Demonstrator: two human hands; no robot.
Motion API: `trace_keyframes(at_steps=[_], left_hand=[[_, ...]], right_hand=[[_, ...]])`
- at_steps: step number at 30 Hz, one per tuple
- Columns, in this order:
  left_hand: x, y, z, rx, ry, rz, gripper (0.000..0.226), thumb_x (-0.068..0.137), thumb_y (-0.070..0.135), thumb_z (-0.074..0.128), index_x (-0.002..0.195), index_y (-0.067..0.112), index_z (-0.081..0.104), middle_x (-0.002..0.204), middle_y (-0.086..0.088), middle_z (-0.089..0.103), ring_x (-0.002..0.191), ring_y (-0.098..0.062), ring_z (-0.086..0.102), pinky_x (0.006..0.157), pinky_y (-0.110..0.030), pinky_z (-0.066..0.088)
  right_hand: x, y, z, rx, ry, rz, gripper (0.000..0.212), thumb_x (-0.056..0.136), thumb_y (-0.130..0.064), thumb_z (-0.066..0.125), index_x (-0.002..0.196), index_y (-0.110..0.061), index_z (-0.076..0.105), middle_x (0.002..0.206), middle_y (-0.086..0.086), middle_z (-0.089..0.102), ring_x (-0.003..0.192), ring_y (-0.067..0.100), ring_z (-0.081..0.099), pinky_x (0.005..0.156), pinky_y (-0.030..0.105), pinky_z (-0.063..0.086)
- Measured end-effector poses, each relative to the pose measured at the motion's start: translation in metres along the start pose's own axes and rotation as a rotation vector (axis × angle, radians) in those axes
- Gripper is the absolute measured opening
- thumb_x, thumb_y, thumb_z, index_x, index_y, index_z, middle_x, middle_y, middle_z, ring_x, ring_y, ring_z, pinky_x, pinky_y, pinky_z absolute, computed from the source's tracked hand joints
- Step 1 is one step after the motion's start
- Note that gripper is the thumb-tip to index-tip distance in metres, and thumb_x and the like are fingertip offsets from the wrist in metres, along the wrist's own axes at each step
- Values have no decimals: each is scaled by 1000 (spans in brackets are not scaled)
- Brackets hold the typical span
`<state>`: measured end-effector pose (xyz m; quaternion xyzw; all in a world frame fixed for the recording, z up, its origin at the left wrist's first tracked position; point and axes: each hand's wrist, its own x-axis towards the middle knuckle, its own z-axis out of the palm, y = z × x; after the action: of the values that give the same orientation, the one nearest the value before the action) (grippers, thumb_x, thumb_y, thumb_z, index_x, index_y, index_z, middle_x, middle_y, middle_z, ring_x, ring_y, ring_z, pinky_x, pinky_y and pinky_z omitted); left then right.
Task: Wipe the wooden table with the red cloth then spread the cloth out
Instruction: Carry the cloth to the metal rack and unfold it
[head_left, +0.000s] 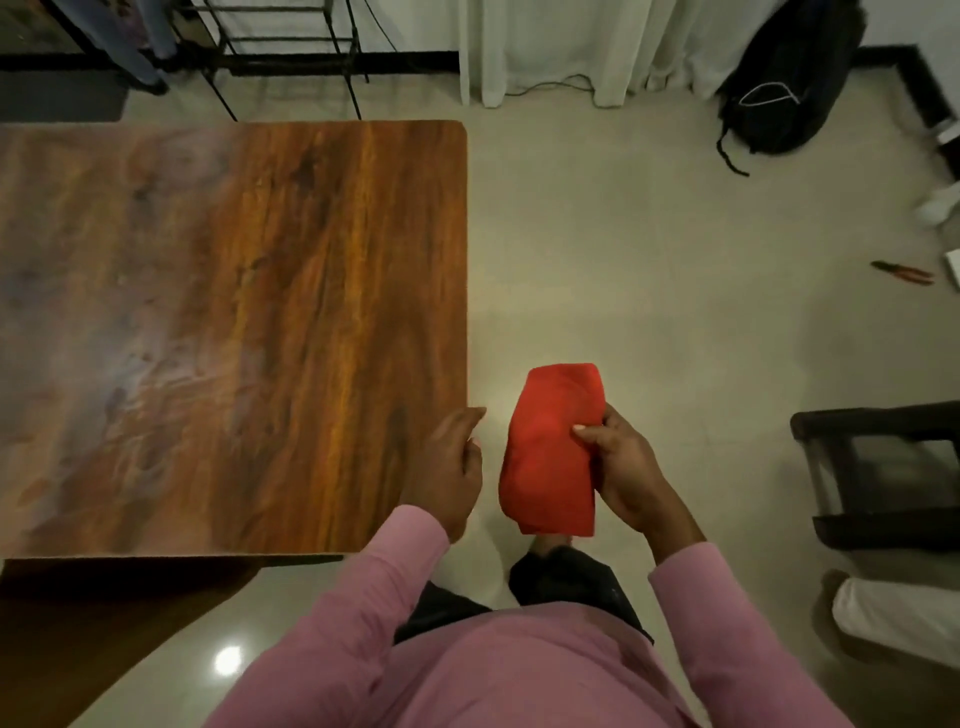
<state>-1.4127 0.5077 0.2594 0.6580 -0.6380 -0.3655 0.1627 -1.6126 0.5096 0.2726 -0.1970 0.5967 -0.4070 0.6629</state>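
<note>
Task looked barely begun: the red cloth (550, 447) was folded into a thick pad & held in the air over the floor, just off the wooden table's (234, 312) right edge by its near-right corner, not touching the top. R hand (623, 462) gripped it w/ thumb on the upper face, fingers wrapped round its side; L hand (452, 462) hovered over that same edge, fingers loosely bent, holding nothing. Wiping & spreading-out both seemed left to do

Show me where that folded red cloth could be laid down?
Brown wooden table: all visible wood bare, left hand by its near right corner. Pale floor beside it is free; black backpack and red-handled pliers crowd its right.
</note>
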Motion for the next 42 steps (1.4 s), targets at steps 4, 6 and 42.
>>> trace_keyframes(at_steps=[4,6,42], left_hand=[[21,55,23,124,3,81,44,98,16,46,141,25,42,148,4,41,134,-16,40,106,-23,27],[33,77,30,206,25,109,46,98,19,46,144,23,38,149,1,39,136,-19,37,112,-32,27],[472,167,-52,490,104,109,52,100,36,32,150,23,25,159,-8,15,147,-29,8,117,-46,-3]], right_hand=[[12,-40,-56,-56,63,-88,33,88,-9,49,107,-33,62,105,-4,70,100,27,65,79,43,56],[21,-57,-73,-41,52,-117,34,86,-12,50,107,-36,62,105,-5,70,99,26,65,75,40,57],[387,-355,-5,-59,7,-220,23,96,-23,51,117,-20,58,109,2,71,98,22,68,78,34,56]])
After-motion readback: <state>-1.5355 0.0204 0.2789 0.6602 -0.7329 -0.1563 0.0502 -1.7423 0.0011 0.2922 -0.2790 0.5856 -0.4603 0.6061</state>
